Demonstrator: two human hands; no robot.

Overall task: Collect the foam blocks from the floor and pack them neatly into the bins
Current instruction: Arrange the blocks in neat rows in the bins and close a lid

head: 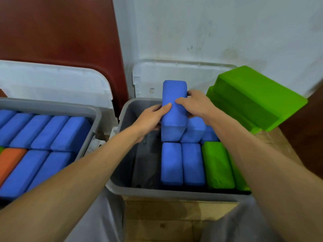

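Note:
A blue foam block (173,117) stands on end above the back of the grey middle bin (132,188). My left hand (150,117) grips its left side and my right hand (196,105) grips its right side and top face. Below it, in the bin, lie more blue blocks (182,163) side by side and a green block (217,165) to their right. The bin's left half shows bare bottom. A second grey bin (90,116) at the left holds several blue blocks (43,131) and an orange one (10,161).
A pile of green foam blocks (253,100) leans against the white wall at the right, beyond the middle bin. White bin lids (73,84) stand upright behind both bins. A dark red panel (61,32) fills the back left. Wooden floor shows below.

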